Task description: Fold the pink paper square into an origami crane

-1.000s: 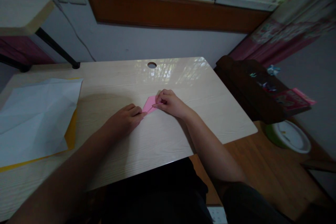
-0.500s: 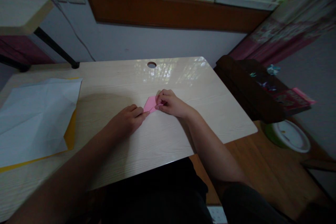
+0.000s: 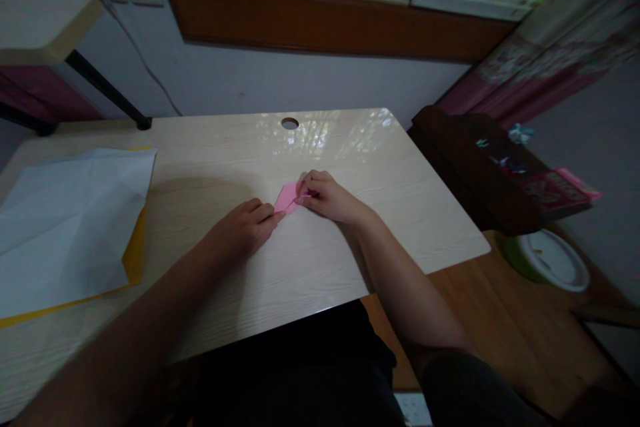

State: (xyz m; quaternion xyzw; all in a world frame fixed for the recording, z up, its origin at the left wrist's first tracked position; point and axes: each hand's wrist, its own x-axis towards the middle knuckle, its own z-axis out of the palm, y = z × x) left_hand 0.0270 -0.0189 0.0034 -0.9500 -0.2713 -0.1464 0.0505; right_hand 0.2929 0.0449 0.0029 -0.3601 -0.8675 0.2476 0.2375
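A small piece of folded pink paper [image 3: 286, 197] lies on the pale wood-grain desk [image 3: 310, 267], between my two hands. With closed fingers, my left hand [image 3: 254, 221] grips its lower left corner. My right hand [image 3: 324, 196] pinches the paper's right side, where a thin folded edge shows between thumb and fingers. Part of the paper is hidden under the right fingers.
Large white sheets [image 3: 75, 227] lie over yellow paper [image 3: 134, 250] on the desk's left. A shelf [image 3: 45, 27] on black legs rises behind them. Right of the desk stand dark furniture [image 3: 450, 167] with small items and a green-and-white bin [image 3: 553, 260].
Both hands keep nearly the same place on the pink paper. The right fingers have shifted very slightly along the folded edge.
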